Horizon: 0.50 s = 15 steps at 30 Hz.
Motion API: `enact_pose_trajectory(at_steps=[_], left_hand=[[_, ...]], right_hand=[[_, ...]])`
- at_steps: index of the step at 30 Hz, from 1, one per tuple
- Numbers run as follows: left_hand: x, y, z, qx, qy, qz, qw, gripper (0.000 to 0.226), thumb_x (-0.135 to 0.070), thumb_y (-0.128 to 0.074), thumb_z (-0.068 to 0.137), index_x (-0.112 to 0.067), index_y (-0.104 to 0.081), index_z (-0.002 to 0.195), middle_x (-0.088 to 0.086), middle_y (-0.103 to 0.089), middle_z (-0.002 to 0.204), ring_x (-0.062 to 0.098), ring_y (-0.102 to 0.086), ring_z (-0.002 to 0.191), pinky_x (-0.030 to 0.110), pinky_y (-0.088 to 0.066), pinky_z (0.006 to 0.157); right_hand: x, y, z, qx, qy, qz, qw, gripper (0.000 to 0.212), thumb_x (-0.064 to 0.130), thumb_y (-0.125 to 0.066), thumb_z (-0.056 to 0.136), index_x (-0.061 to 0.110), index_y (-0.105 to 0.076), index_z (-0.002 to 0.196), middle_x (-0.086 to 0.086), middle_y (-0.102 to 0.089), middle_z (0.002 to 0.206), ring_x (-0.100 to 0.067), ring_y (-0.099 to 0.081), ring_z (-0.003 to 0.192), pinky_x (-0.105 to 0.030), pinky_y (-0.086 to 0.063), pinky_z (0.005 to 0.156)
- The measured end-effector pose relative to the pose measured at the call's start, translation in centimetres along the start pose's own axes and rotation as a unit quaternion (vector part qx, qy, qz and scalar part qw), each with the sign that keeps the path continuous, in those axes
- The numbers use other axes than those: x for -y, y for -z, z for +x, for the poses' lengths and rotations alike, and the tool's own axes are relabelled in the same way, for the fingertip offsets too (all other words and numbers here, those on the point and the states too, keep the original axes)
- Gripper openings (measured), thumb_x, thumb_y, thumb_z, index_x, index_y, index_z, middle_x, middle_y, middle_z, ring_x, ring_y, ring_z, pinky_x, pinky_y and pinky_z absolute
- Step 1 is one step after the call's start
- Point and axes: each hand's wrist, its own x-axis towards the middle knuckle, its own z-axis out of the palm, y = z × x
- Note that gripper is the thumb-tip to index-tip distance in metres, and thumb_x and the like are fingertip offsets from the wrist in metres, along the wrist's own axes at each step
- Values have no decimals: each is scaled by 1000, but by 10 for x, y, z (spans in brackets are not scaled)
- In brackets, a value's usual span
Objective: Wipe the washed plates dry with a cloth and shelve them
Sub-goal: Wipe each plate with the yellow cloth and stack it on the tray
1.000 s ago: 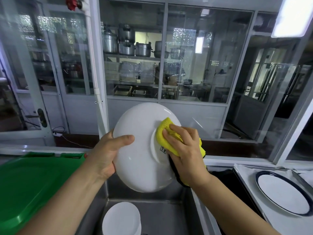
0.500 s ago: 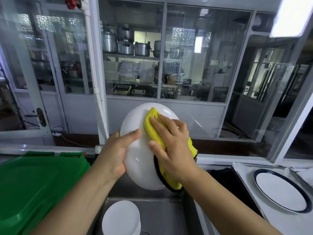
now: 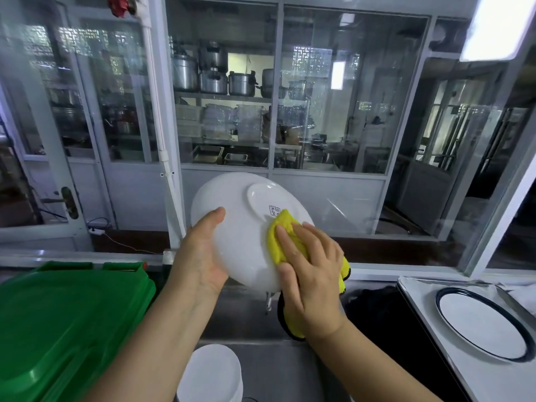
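A white plate (image 3: 240, 227) is held up over the sink with its underside and maker's stamp facing me. My left hand (image 3: 200, 256) grips its left rim, thumb across the back. My right hand (image 3: 310, 274) presses a yellow cloth (image 3: 282, 236) with a dark edge against the plate's lower right, fingers spread over the cloth, which hangs down below the palm. A stack of white plates (image 3: 211, 375) stands in the sink below. A white plate with a dark blue rim (image 3: 481, 323) lies on the tray at the right.
A green plastic lid (image 3: 63, 323) covers the counter at the left. The steel sink (image 3: 275, 369) lies straight below my arms. A metal tray (image 3: 414, 288) lined in white sits at the right. Glass partitions (image 3: 333, 111) stand close behind the sink.
The plate has turned so its whole underside faces me. My right hand has slid the cloth from the upper middle down to the lower right of the plate. My left hand keeps its hold.
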Motion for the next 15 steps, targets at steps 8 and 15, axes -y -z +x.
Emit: enact_pose_trajectory(at_steps=[8, 15], left_hand=[[16, -16, -12, 62, 95, -55, 992, 42, -36, -49, 92, -3, -70, 76, 12, -70, 70, 20, -69, 59, 26, -58, 56], [14, 1, -11, 58, 3, -40, 998, 27, -25, -48, 89, -11, -61, 108, 7, -75, 85, 20, -72, 73, 32, -57, 54]], right_hand=[[45, -17, 12, -8, 20, -74, 997, 40, 30, -41, 94, 17, -67, 121, -8, -64, 121, -29, -57, 116, -44, -42, 97], [-8, -15, -15, -134, 38, 14, 990, 35, 27, -38, 98, 16, -64, 119, -11, -58, 120, -30, -55, 111, -47, -44, 91]])
